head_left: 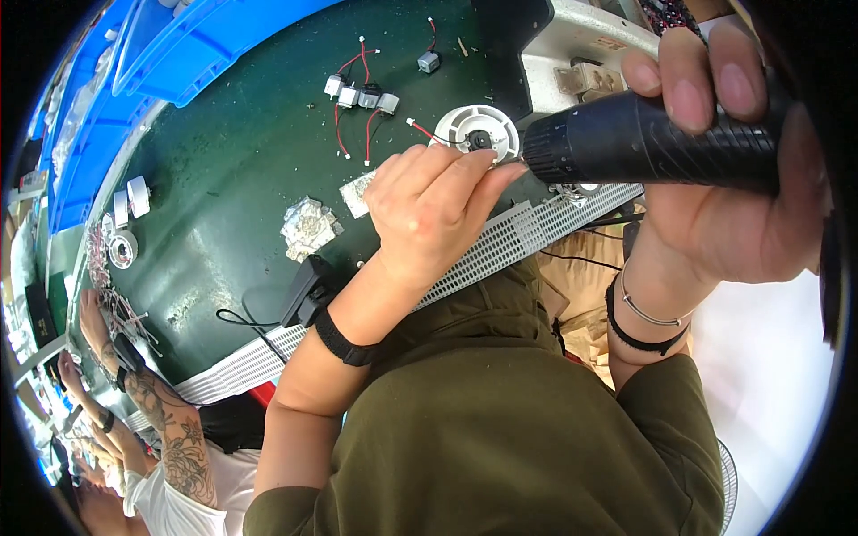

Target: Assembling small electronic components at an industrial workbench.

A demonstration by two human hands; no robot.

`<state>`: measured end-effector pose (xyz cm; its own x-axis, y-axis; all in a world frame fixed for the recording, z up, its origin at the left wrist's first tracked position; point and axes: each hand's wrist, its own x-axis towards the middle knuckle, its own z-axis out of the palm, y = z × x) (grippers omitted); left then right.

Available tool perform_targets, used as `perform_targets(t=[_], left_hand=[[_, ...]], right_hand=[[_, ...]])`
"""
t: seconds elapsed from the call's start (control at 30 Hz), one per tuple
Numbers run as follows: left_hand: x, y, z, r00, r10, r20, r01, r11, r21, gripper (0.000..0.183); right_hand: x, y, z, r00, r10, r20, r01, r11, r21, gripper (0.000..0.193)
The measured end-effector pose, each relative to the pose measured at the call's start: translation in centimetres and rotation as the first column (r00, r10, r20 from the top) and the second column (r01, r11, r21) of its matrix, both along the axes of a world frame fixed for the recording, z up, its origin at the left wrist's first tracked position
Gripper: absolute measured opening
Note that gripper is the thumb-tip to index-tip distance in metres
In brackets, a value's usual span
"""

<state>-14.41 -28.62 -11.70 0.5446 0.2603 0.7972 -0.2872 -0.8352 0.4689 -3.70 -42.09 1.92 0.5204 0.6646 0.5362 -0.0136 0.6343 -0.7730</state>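
My right hand [715, 228] is wrapped round the thick body of a black power screwdriver [652, 138], which lies level and points left. Its tip ends beside a white round plastic part [496, 119] with a dark centre and a red and black wire. My left hand [420, 201] is closed in front of that part. Its thumb and forefinger pinch together right by the screwdriver's tip; what they hold is too small and covered to make out. Near the left wrist lie two silvery clumps of small pieces [310, 229], the other partly behind the hand.
Several small grey motors [362, 96] with red wires lie on the green table [232, 161]. White round parts [138, 196] stand at the left. Blue bins [197, 45] line the far side; a pale machine [581, 45] is at right. A co-worker's tattooed arm [170, 411] reaches in at lower left.
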Motion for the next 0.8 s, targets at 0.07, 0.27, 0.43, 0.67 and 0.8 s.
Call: perform_targets(t=[0.07, 0.27, 0.43, 0.67, 0.8], left_hand=[[0.1, -0.2, 0.0, 1.0, 0.007, -0.014, -0.007, 1.0, -0.004, 0.023], [0.3, -0.2, -0.1, 0.999, 0.036, 0.026, -0.036, 0.999, 0.007, 0.025], [0.3, 0.0, -0.2, 0.998, 0.038, 0.055, -0.039, 0.999, 0.014, 0.026], [-0.6, -0.3, 0.1, 0.997, -0.002, -0.076, -0.003, 0.998, -0.061, 0.037], [-0.8, 1.0, -0.2, 1.0, 0.005, -0.007, -0.004, 0.995, 0.096, 0.04]], right_hand=[[-0.2, 0.1, 0.0, 1.0, 0.005, -0.004, -0.005, 1.0, -0.001, 0.034], [-0.2, -0.2, 0.2, 1.0, 0.018, -0.012, -0.018, 1.0, -0.001, 0.034], [-0.7, -0.2, 0.4, 0.999, 0.026, -0.022, -0.026, 1.0, -0.002, 0.034], [-0.4, 0.0, 0.3, 0.999, 0.036, -0.032, -0.036, 0.999, -0.004, 0.033], [0.3, 1.9, -0.3, 0.858, -0.378, 0.347, 0.416, 0.908, -0.04, 0.043]])
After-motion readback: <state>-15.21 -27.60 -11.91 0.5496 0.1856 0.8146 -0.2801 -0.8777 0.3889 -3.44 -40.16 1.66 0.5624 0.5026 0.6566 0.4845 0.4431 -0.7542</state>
